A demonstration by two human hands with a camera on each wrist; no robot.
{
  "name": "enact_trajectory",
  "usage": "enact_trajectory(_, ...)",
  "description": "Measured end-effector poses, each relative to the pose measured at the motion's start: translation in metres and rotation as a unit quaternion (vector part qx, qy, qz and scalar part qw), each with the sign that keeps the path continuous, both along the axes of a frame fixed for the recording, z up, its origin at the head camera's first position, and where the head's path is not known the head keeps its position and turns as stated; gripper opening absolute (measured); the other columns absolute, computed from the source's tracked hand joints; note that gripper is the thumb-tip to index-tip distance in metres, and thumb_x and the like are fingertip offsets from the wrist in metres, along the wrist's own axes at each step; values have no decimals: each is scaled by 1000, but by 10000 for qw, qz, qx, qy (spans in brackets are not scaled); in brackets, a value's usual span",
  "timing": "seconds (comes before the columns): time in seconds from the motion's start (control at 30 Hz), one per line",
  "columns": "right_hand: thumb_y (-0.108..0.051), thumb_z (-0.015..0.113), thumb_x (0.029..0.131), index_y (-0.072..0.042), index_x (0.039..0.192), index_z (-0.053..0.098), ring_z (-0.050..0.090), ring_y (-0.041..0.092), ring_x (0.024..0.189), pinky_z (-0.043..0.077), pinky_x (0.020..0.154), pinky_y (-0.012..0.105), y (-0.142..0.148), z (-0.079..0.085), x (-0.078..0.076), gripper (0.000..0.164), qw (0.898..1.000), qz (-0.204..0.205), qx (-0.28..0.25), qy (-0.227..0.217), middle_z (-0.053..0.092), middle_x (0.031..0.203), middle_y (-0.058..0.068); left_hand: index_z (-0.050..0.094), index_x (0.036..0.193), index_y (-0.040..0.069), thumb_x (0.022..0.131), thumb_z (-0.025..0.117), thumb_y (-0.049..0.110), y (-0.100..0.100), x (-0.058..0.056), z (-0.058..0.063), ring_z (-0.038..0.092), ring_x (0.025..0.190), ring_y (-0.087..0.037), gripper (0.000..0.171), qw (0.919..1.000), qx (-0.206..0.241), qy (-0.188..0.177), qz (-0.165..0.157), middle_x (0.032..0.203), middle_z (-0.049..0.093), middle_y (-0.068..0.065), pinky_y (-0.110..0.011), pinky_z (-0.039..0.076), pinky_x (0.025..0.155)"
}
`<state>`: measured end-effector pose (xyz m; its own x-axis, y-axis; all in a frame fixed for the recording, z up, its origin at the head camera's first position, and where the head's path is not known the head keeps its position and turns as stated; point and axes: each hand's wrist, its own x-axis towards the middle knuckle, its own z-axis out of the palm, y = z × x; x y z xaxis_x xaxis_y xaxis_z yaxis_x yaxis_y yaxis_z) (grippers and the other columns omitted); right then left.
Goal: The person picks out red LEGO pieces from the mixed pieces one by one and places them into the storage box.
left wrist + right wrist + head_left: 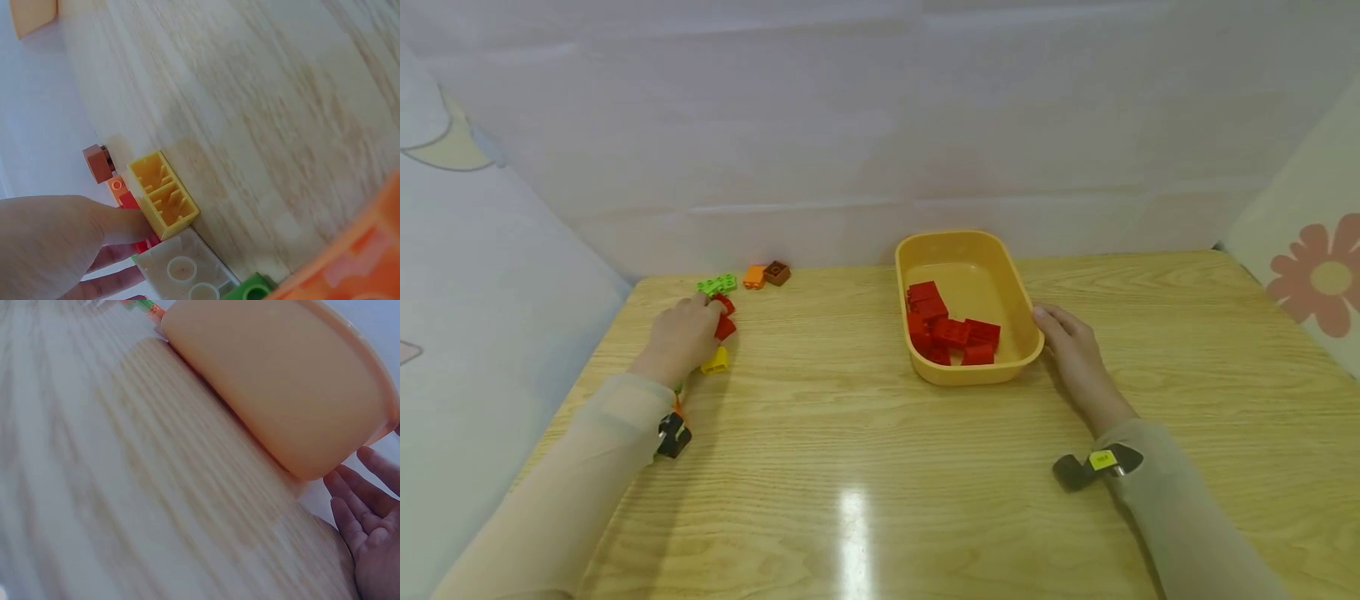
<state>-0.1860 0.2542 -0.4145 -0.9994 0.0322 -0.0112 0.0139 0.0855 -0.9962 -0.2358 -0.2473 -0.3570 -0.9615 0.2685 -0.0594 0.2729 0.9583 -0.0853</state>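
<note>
At the left of the table, my left hand (pixel 681 340) reaches over a group of toy bricks, its fingers and thumb about a red brick (pixel 725 327). In the left wrist view the thumb lies against that red brick, with part of it hidden. Close beside the hand are a yellow brick (pixel 164 195), a white brick (pixel 185 265) and a green brick (pixel 253 289). My right hand (pixel 1078 354) rests its fingertips at the right side of a yellow-orange plastic tub (pixel 977 377), fingers loosely extended. Several red bricks (pixel 952 332) lie inside the tub.
Beyond the left hand sit a light green brick (pixel 718 284), an orange brick (pixel 754 277) and a brown brick (pixel 777 272). A white-covered wall (pixel 820 142) borders the wooden table (pixel 835 417) at the back.
</note>
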Motion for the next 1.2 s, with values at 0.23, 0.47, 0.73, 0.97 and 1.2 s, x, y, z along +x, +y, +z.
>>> enact_trajectory(0.23, -44, 50, 103, 5, 141, 47, 55, 11, 111, 46, 90, 13, -1, 1, 1, 63, 9999, -13, 100, 70, 50, 136, 8, 56, 128, -8, 89, 70, 4, 3, 2, 0, 57, 95, -44, 43, 9999, -27, 120, -66, 113, 55, -30, -53, 54, 72)
enact_trajectory(0.47, -47, 47, 103, 4, 141, 48, 55, 9, 110, 45, 90, 13, -1, 2, 1, 64, 9989, -61, 450, 84, 52, 135, 8, 57, 129, -7, 89, 71, 6, 4, 1, 0, 60, 98, -45, 44, 9998, -7, 195, -85, 114, 58, -29, -55, 54, 77)
enact_trajectory(0.73, -48, 49, 102, 5, 142, 47, 55, 10, 109, 46, 89, 14, 0, 1, 0, 66, 9997, -49, 248, 38, 51, 135, 7, 57, 127, -7, 88, 72, 4, 6, 3, 1, 60, 102, -46, 43, 9991, 21, 365, -202, 120, 59, -29, -56, 53, 80)
enact_trajectory(0.97, -48, 48, 102, 4, 144, 46, 54, 9, 112, 45, 90, 13, 0, 1, 1, 66, 9991, -68, 401, 67, 48, 142, 12, 56, 129, -6, 88, 71, 3, 8, 3, 0, 59, 105, -46, 44, 9981, 196, 545, -196, 123, 57, -28, -57, 52, 82)
enact_trajectory(1.2, -48, 49, 102, 4, 144, 45, 54, 10, 113, 46, 90, 14, 0, 0, 0, 67, 9998, -14, 182, 0, 48, 140, 10, 53, 132, -5, 89, 70, 4, 11, 2, 1, 59, 103, -45, 47, 9990, 115, 415, -69, 123, 55, -28, -56, 51, 82)
